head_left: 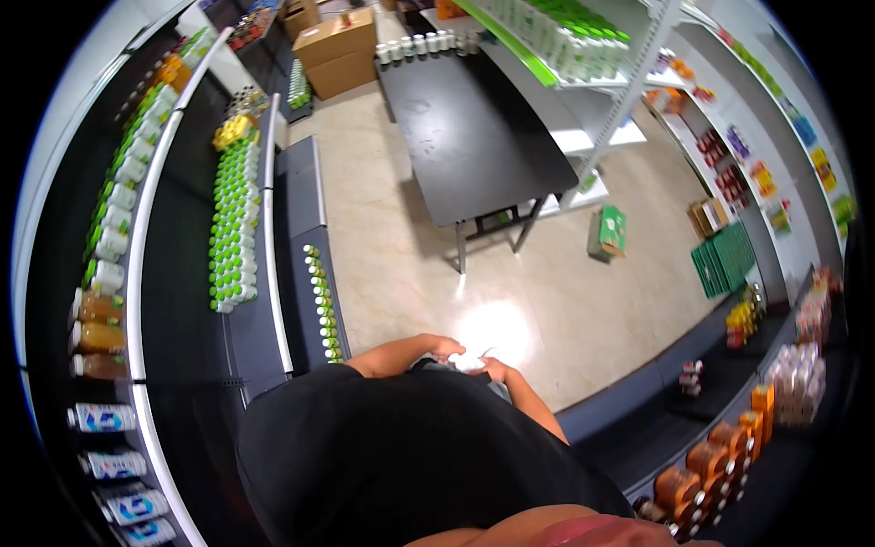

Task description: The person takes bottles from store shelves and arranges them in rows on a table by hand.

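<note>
In front of my waist, a small white crumpled thing (467, 362) sits between my two hands; it is too small to tell whether it is cloth, paper or plastic. My left hand (444, 348) grips it from the left, fingers curled. On the other side, my right hand (494, 368) has closed fingers on its right edge. A thin pale loop or strip stands up beside the right hand. My black shirt fills the lower middle of the view.
Ahead stands a black table (483, 128) with white bottles (428, 44) along its far edge. Shelves of green-capped bottles (235, 219) run along the left. A green box (608, 232) and green crates (723, 260) are on the right floor, near shelves with orange-labelled bottles (679, 485).
</note>
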Available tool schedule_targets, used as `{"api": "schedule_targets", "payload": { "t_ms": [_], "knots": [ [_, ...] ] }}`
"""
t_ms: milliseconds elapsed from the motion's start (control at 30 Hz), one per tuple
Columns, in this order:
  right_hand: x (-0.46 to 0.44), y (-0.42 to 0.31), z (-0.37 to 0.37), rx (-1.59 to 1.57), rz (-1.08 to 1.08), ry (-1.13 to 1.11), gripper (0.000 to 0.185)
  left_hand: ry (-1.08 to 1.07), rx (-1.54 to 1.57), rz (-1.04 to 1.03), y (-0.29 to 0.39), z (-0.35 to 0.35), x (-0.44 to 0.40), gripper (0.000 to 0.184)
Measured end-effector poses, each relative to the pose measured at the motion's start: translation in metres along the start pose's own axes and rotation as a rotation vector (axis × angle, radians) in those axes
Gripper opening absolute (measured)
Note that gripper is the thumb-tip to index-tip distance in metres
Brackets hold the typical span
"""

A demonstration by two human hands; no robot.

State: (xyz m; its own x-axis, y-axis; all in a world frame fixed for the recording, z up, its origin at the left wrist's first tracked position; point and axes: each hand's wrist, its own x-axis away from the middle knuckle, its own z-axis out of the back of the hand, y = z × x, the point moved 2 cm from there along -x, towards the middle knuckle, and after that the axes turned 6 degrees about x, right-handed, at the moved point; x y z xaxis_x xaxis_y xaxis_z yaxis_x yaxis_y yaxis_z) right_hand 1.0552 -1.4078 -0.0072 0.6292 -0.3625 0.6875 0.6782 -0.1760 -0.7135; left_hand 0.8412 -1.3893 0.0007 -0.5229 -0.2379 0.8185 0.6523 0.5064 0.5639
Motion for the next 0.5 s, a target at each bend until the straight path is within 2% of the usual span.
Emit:
{"api": "schedule_targets", "payload": {
  "t_ms": [33, 67, 133, 200, 300, 433, 500],
  "knots": [
    [-0.002, 0.002, 0.003, 0.052, 0.013, -0.024, 0.057, -0.060, 0.025, 0.036, -0.018, -0.001, -0.022, 0.052],
    [-0.005, 0.005, 0.005, 0.098, 0.027, -0.046, 0.058, -0.020, -0.108, 0.090, -0.015, -0.003, -0.016, 0.057],
    [-0.019, 0.002, 0.011, 0.149, 0.064, -0.090, 0.059, -0.003, -0.171, 0.161, -0.009, -0.006, -0.001, 0.061],
    [-0.022, 0.000, 0.018, 0.171, 0.079, -0.143, 0.059, 0.045, -0.132, 0.001, -0.007, -0.010, 0.010, 0.064],
    [-0.063, 0.022, 0.029, 0.212, 0.093, -0.196, 0.060, 0.147, -0.044, -0.017, -0.009, -0.002, 0.022, 0.066],
    [-0.078, -0.017, 0.043, 0.176, -0.028, -0.225, 0.067, 0.225, -0.002, -0.035, -0.020, 0.023, 0.039, 0.067],
    [-0.093, -0.028, 0.038, 0.165, -0.004, -0.176, 0.068, 0.285, -0.031, -0.039, -0.028, 0.039, 0.047, 0.067]
  ]
}}
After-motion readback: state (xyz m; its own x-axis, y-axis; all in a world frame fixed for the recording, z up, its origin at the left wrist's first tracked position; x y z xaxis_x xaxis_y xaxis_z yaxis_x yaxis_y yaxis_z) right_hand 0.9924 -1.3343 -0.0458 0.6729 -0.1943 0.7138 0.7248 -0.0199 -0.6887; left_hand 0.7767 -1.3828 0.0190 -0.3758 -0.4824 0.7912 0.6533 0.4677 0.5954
